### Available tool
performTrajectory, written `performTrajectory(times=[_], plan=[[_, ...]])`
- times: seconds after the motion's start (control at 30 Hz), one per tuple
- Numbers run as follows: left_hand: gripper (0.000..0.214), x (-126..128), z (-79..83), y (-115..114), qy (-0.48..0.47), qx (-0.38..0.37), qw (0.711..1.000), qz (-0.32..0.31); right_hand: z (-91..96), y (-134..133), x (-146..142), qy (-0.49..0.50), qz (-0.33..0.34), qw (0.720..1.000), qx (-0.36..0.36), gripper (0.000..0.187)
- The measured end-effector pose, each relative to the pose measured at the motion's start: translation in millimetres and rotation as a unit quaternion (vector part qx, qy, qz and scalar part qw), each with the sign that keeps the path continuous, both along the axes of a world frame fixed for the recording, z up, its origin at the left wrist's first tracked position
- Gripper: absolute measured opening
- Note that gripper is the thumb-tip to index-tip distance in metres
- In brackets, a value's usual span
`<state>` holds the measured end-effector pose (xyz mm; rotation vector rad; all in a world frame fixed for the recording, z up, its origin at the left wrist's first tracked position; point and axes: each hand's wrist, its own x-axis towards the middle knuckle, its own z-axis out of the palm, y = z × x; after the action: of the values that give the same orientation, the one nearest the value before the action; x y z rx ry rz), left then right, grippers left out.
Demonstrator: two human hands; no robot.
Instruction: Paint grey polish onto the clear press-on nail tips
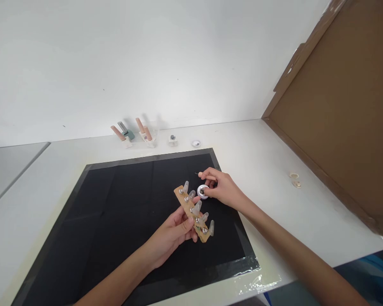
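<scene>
- Looks to me like the step in hand is getting something out of the little tub for the nail pieces, with the strip kept close by. That's my read, anyway.
- Left hand [175, 229] has a light-brown, narrow wooden strip [189, 205] pinched, thumb on top and fingers underneath. It's tilted, above the black cloth mat with taped edges [127, 204].
- Five shiny silver balls [205, 230] sit along the strip, with frosted, see-through plastic nail tips [196, 208] sticking out beside them.
- Right hand [221, 185] has its fingers curled around what looks like a slim, peach-handled brush with a thin dark tip [200, 174], pointing off to the left.
- The right thumb overlaps a small, round white tub with dark bits inside [199, 193], just beside the strip's upper end. Can't tell if the thumb and a finger are pinching one of those bits, or whether that hand is holding the tub up.
- For the next move, I'd say it calls for a light touch: strip steady in the left hand, brush tip clear of the nail tips, tub level so nothing spills.
</scene>
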<state>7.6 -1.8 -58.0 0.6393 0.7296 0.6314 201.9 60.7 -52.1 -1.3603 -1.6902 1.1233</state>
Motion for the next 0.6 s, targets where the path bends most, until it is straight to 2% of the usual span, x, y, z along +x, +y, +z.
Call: performTrajectory(times=[0.6], plan=[[0.056,0.4,-1.5,1.4,-0.008,-0.001,1.0,0.004,3.1,-1.1,-1.0,0.003,-0.003,1.0,-0.013,0.022]])
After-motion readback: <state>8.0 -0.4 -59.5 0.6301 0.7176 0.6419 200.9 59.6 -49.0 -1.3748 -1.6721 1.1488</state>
